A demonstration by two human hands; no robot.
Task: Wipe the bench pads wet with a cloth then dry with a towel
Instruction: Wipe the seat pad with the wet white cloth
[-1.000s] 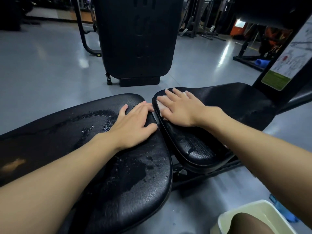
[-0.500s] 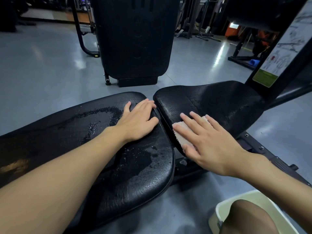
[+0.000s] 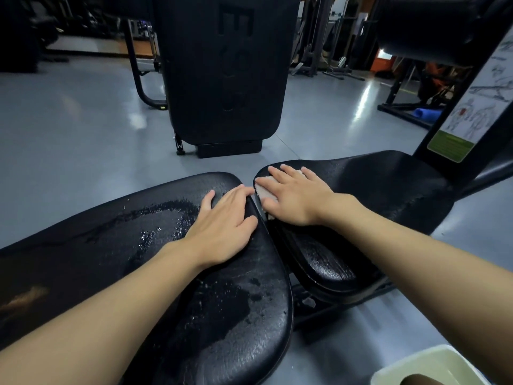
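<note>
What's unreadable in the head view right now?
- Cloth: mostly covered by the right hand; its size and fold are hidden.
- Bucket: cut off by the bottom edge; contents unclear.
- Placard: text too small and skewed.
- Long pad: left end cropped.

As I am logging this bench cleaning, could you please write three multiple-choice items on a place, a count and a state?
1. Where is the cloth?
A. under the right hand on the right pad
B. on the floor
C. in the tub

2. How many hands press on the pads?
A. none
B. one
C. two

3. The left pad is:
A. covered by a towel
B. streaked with water
C. torn open

Key: 1 A, cloth edge peeks out beneath the fingers; 2 C, the left hand lies flat too; 3 B, wet patches and droplets glisten.
</note>
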